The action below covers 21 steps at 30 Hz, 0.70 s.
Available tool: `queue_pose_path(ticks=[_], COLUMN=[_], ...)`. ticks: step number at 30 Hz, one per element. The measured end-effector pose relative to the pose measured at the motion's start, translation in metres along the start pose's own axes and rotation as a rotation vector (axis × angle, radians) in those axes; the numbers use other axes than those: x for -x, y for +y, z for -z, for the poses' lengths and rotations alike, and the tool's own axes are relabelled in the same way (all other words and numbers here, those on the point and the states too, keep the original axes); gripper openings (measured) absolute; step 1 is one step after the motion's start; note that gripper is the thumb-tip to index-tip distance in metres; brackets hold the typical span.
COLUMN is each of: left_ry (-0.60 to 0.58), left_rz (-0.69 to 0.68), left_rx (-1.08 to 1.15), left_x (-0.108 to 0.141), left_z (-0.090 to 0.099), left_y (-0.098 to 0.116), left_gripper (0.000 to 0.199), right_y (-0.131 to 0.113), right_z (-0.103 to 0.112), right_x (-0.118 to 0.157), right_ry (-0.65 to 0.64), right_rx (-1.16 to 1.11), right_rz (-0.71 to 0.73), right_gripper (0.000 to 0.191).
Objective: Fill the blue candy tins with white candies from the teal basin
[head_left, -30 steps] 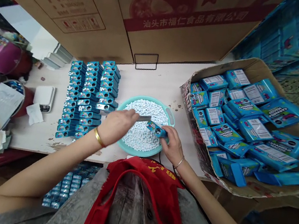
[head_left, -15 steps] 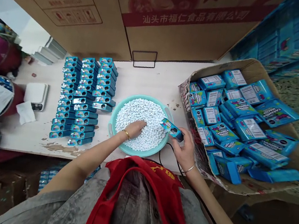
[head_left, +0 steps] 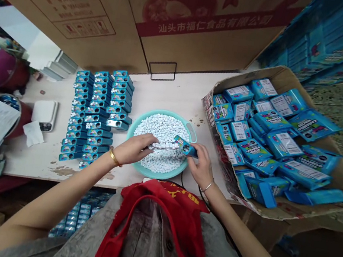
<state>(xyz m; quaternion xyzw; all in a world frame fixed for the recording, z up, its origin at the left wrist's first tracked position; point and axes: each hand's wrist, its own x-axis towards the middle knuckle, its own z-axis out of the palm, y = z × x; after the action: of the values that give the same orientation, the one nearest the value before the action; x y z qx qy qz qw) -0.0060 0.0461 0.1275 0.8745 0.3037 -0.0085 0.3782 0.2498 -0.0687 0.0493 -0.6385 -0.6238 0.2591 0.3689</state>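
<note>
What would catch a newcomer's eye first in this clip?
A teal basin heaped with small white candies sits mid-table, where the right hand holds a small blue tin over it. Left of it lie rows of blue tins; to the right, a cardboard box overflows with blue packets.

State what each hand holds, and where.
Left hand: a narrow mint-filled scoop, by its near end. Right hand: a blue tin, by its right end.
</note>
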Motion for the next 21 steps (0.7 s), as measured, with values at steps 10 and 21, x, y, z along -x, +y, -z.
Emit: queue_pose_path(ticks=[10, 21], left_ry=[-0.297, -0.001], left_rz=[0.183, 0.045], left_rx=[-0.583, -0.205], left_x=[-0.024, -0.002], left_z=[0.035, 0.037], left_y=[0.085, 0.046], left_gripper=[0.031, 0.040], right_y=[-0.006, -0.011], right_z=[-0.021, -0.032], right_x=[0.000, 0.004], right_ry=[-0.055, -0.117], right_rx=[-0.057, -0.369], right_rz=[0.076, -0.049], right_gripper=[0.040, 0.034])
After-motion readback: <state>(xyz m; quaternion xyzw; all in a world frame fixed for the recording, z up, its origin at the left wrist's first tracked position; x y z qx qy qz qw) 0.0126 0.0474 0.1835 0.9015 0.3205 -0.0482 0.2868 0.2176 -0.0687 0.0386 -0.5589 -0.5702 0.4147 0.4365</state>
